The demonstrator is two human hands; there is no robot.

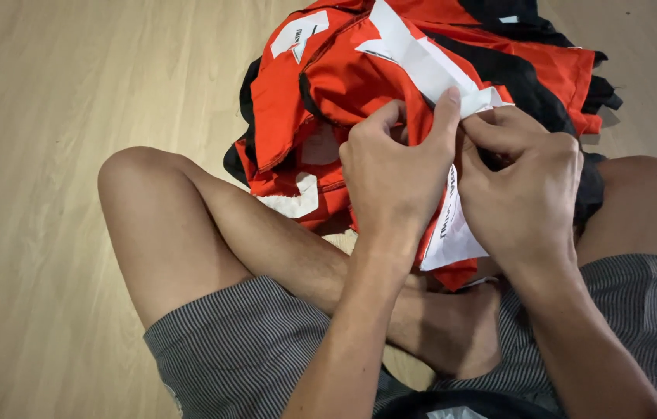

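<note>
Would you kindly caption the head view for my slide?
Seated cross-legged, left hand and right hand pinch a white strip on red-and-black garments.

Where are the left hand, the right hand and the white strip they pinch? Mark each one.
left hand [390, 174], head view, on the back of the hand.
right hand [526, 182], head view, on the back of the hand.
white strip [421, 62], head view, on its flat middle above the thumbs.

the floor [49, 116] is pale wood-look laminate with a fine grain running across it, filling the view on the left and the upper right. soft, even light falls on it, leaving faint shadows. a dark seam crosses the top right corner.
</note>
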